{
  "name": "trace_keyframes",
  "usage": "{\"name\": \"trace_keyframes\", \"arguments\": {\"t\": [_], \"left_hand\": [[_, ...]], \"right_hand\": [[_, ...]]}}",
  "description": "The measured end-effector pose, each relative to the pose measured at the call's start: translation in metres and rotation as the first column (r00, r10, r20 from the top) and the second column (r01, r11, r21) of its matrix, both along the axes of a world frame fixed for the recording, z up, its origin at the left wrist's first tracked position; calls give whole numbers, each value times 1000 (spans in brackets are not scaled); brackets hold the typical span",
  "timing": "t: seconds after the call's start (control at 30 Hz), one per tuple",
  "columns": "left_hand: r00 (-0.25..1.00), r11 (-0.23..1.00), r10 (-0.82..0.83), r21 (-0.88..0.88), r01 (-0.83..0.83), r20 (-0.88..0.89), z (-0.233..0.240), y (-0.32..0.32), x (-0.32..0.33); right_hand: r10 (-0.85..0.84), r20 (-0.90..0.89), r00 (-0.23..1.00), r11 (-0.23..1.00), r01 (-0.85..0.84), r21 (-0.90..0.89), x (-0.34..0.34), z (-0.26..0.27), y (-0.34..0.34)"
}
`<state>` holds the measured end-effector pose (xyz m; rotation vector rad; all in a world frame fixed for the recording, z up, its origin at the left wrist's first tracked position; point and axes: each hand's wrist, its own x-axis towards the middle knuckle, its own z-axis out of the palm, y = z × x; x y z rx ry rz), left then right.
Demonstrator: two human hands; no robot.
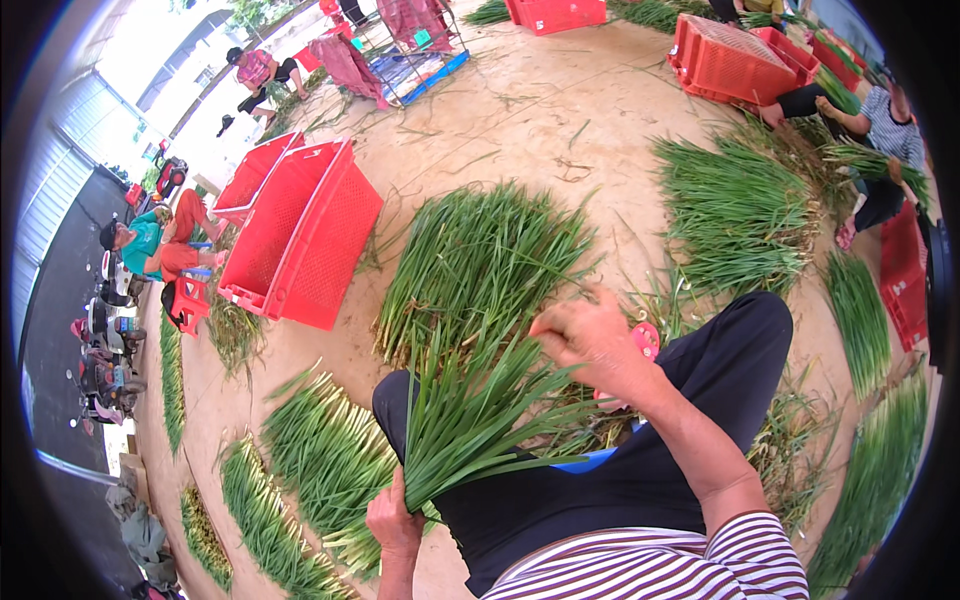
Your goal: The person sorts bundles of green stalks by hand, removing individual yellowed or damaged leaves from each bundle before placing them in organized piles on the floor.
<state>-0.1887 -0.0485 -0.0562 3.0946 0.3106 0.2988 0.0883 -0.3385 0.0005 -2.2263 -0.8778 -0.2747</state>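
Observation:
My left hand [395, 517] grips a fanned bunch of long green leafy stalks, which look like garlic chives [480, 420], over my lap. Its leaves spread up and to the right. Above my right knee side, my right hand [581, 337] is raised, fingers bent, beside the leaf tips; whether it pinches a thin stalk I cannot tell. Just beyond lies a big heap of the same greens [480, 262] on the floor. Neater rows of greens [330, 442] lie to my left, pale ends showing. Loose trimmings [600, 420] lie between my legs.
Red plastic crates [322, 232] stand at the upper left, and more red crates [731, 60] at the upper right. Another heap of greens [731, 217] lies to the right, near a seated person [885, 127]. Another person [150, 240] sits at the left by a red stool [189, 304].

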Motion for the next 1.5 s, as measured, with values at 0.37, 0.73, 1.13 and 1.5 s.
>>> {"name": "trace_keyframes", "arguments": {"t": [0.37,0.73,1.13,1.5], "left_hand": [[1000,1000,-2,-1,2,-4,-4,4,-3],[991,903,129,-416,-107,24,-11,17,-5],[909,-187,207,-927,-325,-361,12,46,-20],[927,-365,98,-879,-306,-363,7,38,-31]], "right_hand": [[96,35,995,993,-94,-68,-31,-38,45],[289,-734,615,719,367,590,9,-62,5],[-58,-585,809,987,135,89,7,-40,-12],[50,-102,993,996,-42,83,-25,-10,73]]}}
